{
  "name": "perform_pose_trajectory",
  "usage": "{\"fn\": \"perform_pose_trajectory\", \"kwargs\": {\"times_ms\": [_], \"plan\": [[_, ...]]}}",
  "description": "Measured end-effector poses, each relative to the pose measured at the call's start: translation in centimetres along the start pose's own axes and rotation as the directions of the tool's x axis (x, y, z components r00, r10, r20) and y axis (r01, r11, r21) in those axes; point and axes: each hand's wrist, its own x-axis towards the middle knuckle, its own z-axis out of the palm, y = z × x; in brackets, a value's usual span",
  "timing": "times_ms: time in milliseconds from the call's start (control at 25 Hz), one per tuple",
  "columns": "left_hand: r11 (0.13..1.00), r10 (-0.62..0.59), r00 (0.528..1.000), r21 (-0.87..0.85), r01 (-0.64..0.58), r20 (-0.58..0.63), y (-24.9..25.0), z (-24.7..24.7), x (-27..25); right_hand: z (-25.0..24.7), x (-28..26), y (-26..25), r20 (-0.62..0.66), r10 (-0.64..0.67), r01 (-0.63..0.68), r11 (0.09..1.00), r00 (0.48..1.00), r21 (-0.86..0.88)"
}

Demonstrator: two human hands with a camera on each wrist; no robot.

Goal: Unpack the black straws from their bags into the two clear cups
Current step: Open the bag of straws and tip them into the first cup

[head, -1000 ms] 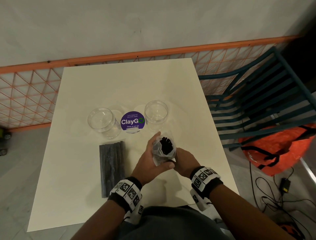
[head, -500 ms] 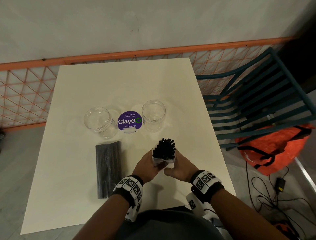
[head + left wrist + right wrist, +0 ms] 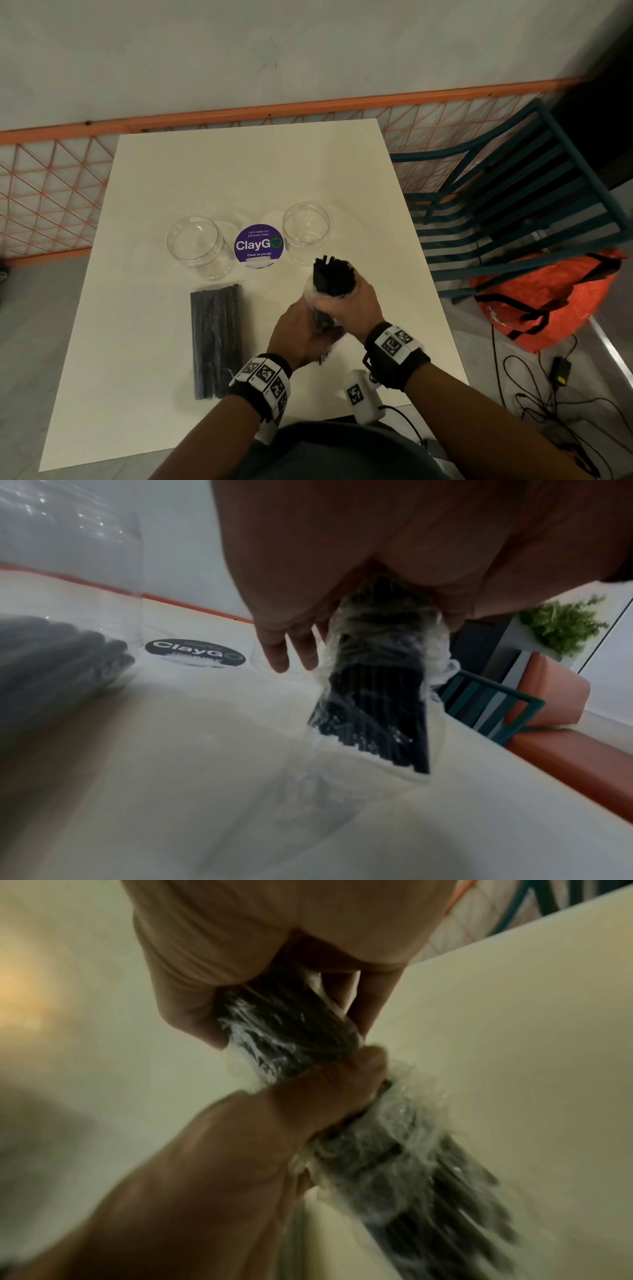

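Right wrist view. The right hand (image 3: 274, 969) fills the top of the frame, its fingers (image 3: 185, 1015) and thumb curled round the upper part of a bundle of black straws (image 3: 294, 1026) wrapped in crinkled clear plastic. Directly below the right hand, the left hand (image 3: 308, 1096) enters from the lower left and grips the plastic bag (image 3: 404, 1123), bunching it around the same bundle. Below the left hand, the bagged straw ends run blurred toward the lower right. A cream table (image 3: 514, 1042) lies behind both hands.
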Motion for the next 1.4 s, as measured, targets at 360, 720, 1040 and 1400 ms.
{"fn": "perform_pose_trajectory", "kwargs": {"times_ms": [360,720,1040,1400], "plan": [[0.908,0.007,0.997,-0.417,0.024,0.074,0.4,-3.5,-1.8,-1.5,1.1,-3.2,0.150,0.066,-0.138,0.829,0.987,0.542],[0.704,-0.008,0.971,-0.688,0.176,0.240,2.4,-7.7,-2.3,-8.0,3.1,-6.5,0.278,-0.508,0.571,0.628,0.815,-0.528],[0.756,-0.081,0.925,-0.582,0.300,0.372,7.7,-12.8,-0.7,-2.9,5.4,-8.3,0.731,-0.645,0.928,-0.088,0.223,-0.361],[0.877,-0.138,0.990,-0.460,0.136,0.030,14.2,-20.1,5.2,-2.2,10.7,-12.1,0.054,-0.480,0.483,0.869,0.876,-0.107]]}}
